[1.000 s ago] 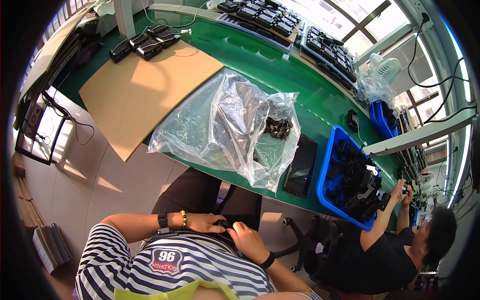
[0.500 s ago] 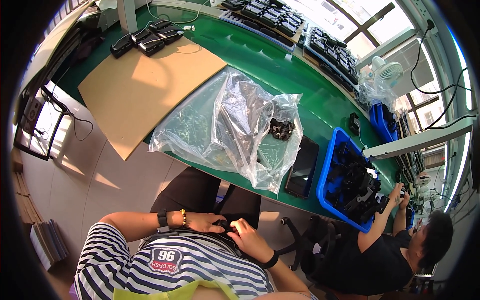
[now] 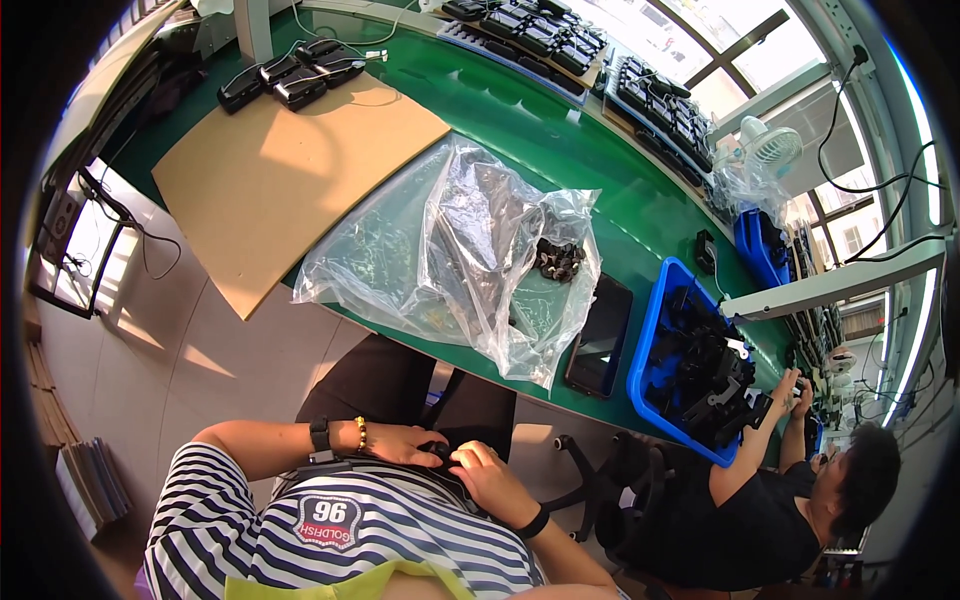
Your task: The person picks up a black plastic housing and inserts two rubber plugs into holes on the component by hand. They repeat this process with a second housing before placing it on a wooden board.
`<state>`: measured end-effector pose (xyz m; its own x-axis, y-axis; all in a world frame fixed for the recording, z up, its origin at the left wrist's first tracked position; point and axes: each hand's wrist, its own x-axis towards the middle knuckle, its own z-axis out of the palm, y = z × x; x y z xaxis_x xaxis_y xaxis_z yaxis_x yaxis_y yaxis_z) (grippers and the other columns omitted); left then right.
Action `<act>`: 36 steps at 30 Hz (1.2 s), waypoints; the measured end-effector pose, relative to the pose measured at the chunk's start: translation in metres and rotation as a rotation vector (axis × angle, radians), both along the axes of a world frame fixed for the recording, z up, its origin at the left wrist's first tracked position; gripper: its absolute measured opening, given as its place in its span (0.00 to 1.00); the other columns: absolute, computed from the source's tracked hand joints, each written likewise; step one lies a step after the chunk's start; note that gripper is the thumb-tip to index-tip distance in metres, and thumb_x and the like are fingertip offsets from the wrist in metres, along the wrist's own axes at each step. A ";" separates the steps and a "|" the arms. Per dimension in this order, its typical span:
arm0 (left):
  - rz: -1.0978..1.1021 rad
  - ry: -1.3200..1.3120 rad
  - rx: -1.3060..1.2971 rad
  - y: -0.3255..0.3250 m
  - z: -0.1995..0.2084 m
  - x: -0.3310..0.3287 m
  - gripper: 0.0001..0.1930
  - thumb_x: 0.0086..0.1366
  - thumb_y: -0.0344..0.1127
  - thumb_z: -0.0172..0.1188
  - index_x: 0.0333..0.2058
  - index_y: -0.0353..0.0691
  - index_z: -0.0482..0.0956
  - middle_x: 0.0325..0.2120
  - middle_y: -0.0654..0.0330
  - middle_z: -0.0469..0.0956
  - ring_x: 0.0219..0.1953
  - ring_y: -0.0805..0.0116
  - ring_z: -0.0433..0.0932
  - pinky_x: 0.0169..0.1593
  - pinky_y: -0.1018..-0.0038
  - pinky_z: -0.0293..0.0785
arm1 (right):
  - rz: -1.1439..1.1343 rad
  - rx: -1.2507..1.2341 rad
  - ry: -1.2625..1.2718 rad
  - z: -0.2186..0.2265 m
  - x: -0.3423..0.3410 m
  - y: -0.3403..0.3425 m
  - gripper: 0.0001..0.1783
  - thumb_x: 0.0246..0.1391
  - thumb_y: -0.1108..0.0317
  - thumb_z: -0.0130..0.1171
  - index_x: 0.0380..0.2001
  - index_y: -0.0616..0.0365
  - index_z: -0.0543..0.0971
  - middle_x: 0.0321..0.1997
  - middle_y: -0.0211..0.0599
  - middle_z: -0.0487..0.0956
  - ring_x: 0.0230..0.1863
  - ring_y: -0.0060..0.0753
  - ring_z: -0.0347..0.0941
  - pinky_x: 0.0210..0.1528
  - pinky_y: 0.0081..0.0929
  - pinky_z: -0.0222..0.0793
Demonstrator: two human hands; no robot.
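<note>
Close to my body, below the table's front edge, my left hand point(image 3: 408, 446) is closed on a small black plastic part point(image 3: 436, 449). My right hand point(image 3: 488, 478) meets it from the other side, its fingers bent and pressed at the part. Most of the part is covered by fingers, so its exact kind is hidden. On the table ahead lies a clear plastic bag point(image 3: 400, 250), with a cluster of small dark parts point(image 3: 560, 260) at its right end.
A blue bin point(image 3: 640, 400) of black parts stands at the right, beside a dark flat tray point(image 3: 600, 340). A tan board point(image 3: 280, 180) covers the table's left, with black devices point(image 3: 305, 78) at its far edge. A co-worker point(image 3: 740, 510) sits at the right.
The fingers of my right hand have shifted slightly around the black part. Both hands stay together near my body. The whole view has moved a little.
</note>
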<state>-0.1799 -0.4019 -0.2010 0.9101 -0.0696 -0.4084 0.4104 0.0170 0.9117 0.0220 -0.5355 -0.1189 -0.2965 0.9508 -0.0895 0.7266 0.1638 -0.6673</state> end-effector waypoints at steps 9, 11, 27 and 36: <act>0.041 -0.050 0.053 -0.004 0.003 -0.006 0.39 0.71 0.64 0.52 0.68 0.39 0.65 0.54 0.43 0.75 0.59 0.48 0.73 0.63 0.61 0.68 | -0.174 -0.169 -0.187 -0.002 -0.014 -0.004 0.12 0.65 0.63 0.60 0.41 0.62 0.76 0.42 0.44 0.77 0.45 0.49 0.77 0.48 0.39 0.75; 0.061 -0.034 0.054 -0.002 0.005 -0.006 0.39 0.71 0.64 0.53 0.69 0.40 0.65 0.54 0.45 0.75 0.58 0.49 0.73 0.63 0.61 0.68 | -0.177 -0.102 -0.168 0.003 -0.011 0.000 0.12 0.65 0.63 0.60 0.40 0.62 0.75 0.41 0.44 0.77 0.44 0.49 0.77 0.47 0.39 0.75; 0.115 -0.056 0.057 -0.007 0.001 -0.006 0.42 0.71 0.65 0.53 0.68 0.31 0.63 0.48 0.47 0.79 0.50 0.49 0.78 0.56 0.64 0.73 | -0.203 -0.066 0.098 -0.002 -0.006 0.002 0.13 0.62 0.66 0.61 0.44 0.64 0.75 0.44 0.47 0.76 0.48 0.53 0.75 0.52 0.41 0.72; 0.084 0.111 0.023 -0.002 0.016 -0.003 0.44 0.71 0.67 0.52 0.68 0.30 0.62 0.56 0.39 0.76 0.58 0.46 0.76 0.61 0.63 0.71 | -0.289 -0.021 0.072 -0.023 -0.019 -0.005 0.15 0.62 0.67 0.61 0.48 0.64 0.75 0.48 0.48 0.76 0.48 0.55 0.76 0.52 0.42 0.73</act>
